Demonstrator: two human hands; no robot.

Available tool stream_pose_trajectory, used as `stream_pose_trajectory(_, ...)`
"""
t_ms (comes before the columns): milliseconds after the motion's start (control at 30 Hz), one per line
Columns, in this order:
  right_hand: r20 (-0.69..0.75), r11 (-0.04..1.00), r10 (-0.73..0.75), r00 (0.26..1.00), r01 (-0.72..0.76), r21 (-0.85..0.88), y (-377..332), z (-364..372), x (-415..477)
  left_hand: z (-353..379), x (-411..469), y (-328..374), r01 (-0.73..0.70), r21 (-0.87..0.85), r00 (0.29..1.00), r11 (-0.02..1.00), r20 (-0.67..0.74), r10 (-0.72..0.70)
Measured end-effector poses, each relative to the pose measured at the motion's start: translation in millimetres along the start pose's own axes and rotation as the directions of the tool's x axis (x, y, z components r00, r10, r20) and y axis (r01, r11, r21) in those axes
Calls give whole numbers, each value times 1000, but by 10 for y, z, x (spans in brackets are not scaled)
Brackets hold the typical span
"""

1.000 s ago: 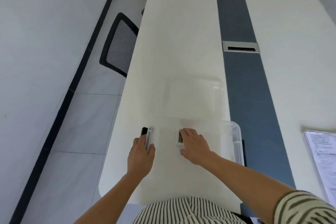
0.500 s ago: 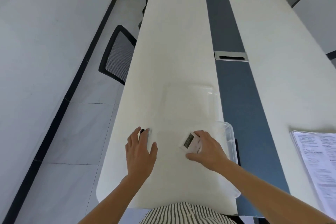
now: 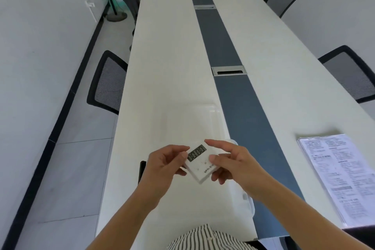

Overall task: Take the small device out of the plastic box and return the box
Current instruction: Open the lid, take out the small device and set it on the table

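A small white device [image 3: 199, 163] with a dark digit display is held up above the table, between both hands. My left hand [image 3: 163, 165] grips its left edge with thumb and fingers. My right hand [image 3: 229, 163] holds its right side, thumb on the face and index finger lifted. The clear plastic box [image 3: 246, 199] sits open on the white table under my hands, mostly hidden by them. Its clear lid [image 3: 192, 119] lies flat just beyond the box.
A thin black object [image 3: 142, 170] lies at the table's left edge beside my left hand. A stack of printed papers [image 3: 341, 174] lies to the right. A dark strip with a cable slot [image 3: 229, 71] runs down the table's middle. Black mesh chairs [image 3: 107, 83] stand along both sides.
My right hand lifted the device out of the box and up. My left hand left the box's edge and came over to grip the device. The camera tilted up.
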State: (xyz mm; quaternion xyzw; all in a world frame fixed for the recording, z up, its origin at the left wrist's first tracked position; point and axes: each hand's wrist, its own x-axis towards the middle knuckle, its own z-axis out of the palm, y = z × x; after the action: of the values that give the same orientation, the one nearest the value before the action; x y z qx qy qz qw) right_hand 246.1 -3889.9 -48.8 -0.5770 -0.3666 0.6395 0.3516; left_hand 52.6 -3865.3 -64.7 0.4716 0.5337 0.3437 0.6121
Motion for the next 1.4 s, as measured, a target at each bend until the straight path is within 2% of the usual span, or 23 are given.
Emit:
stream_pose_trajectory(133,-50,991,55,997,-49,124,-23,22,-5,-19,-83,103,-174,285,984,943,81,157)
stream_pose_trajectory(200,-58,985,45,997,-35,169,-40,25,-11,-22,-112,123,-197,308,980,931,93,176)
stream_pose_trajectory(300,-14,986,-7,1000,9,167,-80,17,-35,-23,-122,141,-138,195,990,971,45,131)
stream_pose_trajectory(367,4,995,-51,999,51,89,-110,20,-57,-39,-106,146,-76,55,997,996,21,75)
stream_pose_trajectory(433,-19,996,-86,996,86,-21,-123,32,-61,-55,-101,158,-19,-72,999,997,39,22)
stream_pose_trajectory(533,-56,992,-97,994,93,-83,-110,70,-34,-52,-109,182,39,-157,997,987,78,-27)
stream_pose_trajectory(767,-49,998,-66,997,66,-6,-122,93,-27,-67,-100,221,77,-215,995,974,78,-62)
stream_pose_trajectory(933,15,995,-82,997,83,-58,-96,106,-71,-122,-56,172,121,-291,991,949,82,-101)
stream_pose_trajectory(1000,29,998,-68,997,68,-2,-109,73,-90,-146,-43,139,116,-311,991,943,105,-87)
stream_pose_trajectory(1100,13,989,31,999,-33,148,-141,-20,-79,-166,-43,128,74,-321,987,944,157,-24)
stream_pose_trajectory(1267,115,971,109,987,-131,200,-92,-79,-49,-170,-53,111,18,-239,965,971,259,46)
stream_pose_trajectory(1333,117,960,120,986,-145,241,-69,-99,-47,-179,-54,92,-4,-207,971,978,233,53)
stream_pose_trajectory(1400,111,960,122,986,-146,240,-44,-98,-65,-161,-54,70,-27,-154,988,988,143,49)
